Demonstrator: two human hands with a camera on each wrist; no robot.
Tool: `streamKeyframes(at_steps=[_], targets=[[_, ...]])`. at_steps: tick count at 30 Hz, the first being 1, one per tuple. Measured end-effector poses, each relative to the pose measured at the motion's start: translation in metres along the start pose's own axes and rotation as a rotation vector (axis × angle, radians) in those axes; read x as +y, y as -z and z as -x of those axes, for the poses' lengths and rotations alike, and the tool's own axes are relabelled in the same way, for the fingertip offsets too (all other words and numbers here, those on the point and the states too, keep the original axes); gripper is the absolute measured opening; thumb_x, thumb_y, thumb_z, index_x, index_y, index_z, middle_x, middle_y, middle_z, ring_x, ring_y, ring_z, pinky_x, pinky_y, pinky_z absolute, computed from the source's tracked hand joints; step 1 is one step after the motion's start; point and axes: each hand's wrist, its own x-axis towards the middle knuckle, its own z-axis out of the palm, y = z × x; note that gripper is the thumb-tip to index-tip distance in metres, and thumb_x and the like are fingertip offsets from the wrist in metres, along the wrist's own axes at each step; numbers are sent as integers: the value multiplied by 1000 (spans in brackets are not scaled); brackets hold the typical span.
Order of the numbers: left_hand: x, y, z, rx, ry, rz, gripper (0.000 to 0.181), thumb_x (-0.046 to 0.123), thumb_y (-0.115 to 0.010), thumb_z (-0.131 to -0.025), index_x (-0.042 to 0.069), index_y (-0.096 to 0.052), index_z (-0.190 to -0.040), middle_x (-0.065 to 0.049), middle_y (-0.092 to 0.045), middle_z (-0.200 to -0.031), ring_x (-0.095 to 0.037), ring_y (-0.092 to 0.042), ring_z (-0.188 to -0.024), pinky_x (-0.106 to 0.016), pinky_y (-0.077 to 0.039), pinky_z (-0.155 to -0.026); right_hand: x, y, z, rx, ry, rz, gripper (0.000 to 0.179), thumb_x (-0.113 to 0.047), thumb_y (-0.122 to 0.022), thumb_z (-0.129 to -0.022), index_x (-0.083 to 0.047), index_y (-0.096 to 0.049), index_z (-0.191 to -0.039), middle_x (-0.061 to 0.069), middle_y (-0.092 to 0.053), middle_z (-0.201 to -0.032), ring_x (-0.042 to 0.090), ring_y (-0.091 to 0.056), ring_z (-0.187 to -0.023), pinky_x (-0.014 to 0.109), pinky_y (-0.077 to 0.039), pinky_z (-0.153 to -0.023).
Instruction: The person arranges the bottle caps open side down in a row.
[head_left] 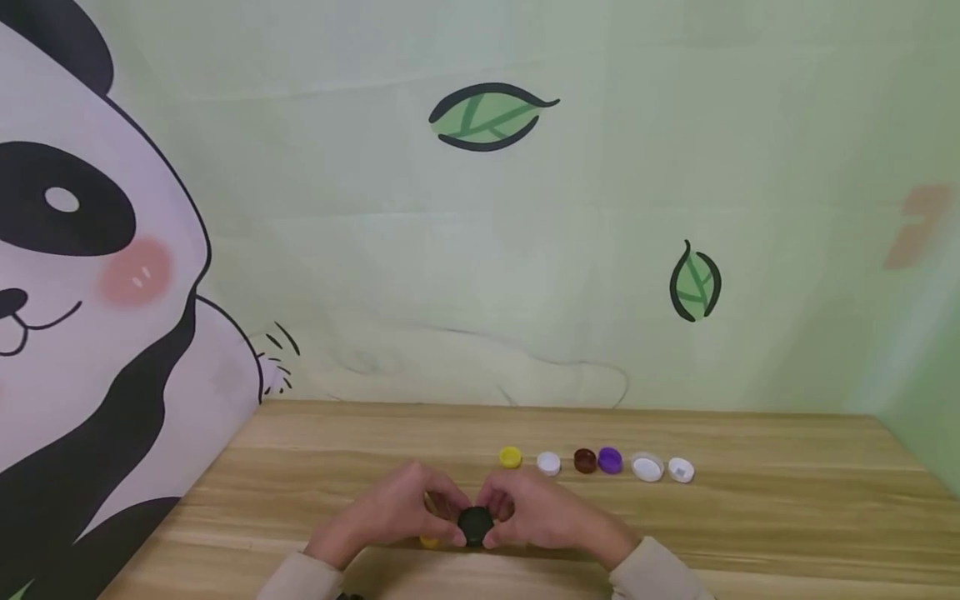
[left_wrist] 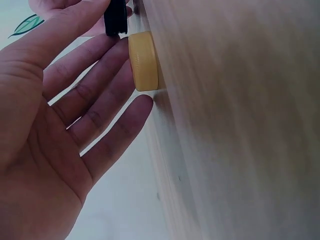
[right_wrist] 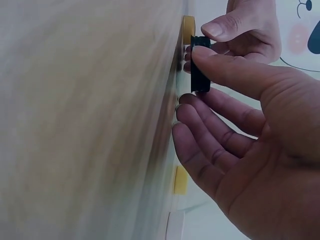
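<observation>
The left hand (head_left: pixel 405 508) and right hand (head_left: pixel 542 512) pinch a black cap (head_left: pixel 476 527) level, round face upward. Far right, a purple cap (head_left: pixel 610 461) opens upward.

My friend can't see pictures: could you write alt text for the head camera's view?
Fingers of a person's left hand and right hand pinch a round black cap at a wooden table. Six caps sit beyond, before a panda-decorated wall.

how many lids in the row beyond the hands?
6, left to right: yellow lid, white lid, brown lid, purple lid, wide white lid, rightmost white lid. None there looks hidden.
</observation>
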Motion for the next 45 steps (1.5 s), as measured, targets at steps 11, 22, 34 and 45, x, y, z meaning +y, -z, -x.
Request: streamKeyframes(at_steps=[11,22,34,45], targets=[[-1,-2,2,2,13,-4,24,15,-93,-83,13,-82,-104,8,-78,-95,-5,-73,-86,-25,-58,-77,-2,-2,-1,-12,-12,10,32,-5,-90,-83,-4,-71,-109,0,-71,-94,7,-63,-85,23,-54,-79],[0,-2,-3,0,-3,-47,23,14,-93,-83,11,-81,-103,10,-77,-94,-4,-72,-85,-24,-57,-78,-1,-1,1,1,-3,4,33,-3,-90,-83,-3,-71,-109,1,-71,-94,9,-64,-85,23,-54,-79],[-1,-1,-5,-3,9,-62,24,15,-94,-83,13,-82,-103,11,-76,-94,-3,-71,-83,-25,-58,-77,1,0,0,-9,7,23,34,-3,-91,-81,-2,-71,-109,-1,-69,-93,10,-63,-86,23,-53,-78],[-2,-1,-3,2,31,-64,26,19,-93,-83,12,-81,-105,10,-77,-95,-4,-71,-84,-26,-57,-77,3,-2,-1,-15,11,24,34,-5,-90,-82,-2,-70,-109,-2,-69,-93,9,-62,-86,25,-54,-80]])
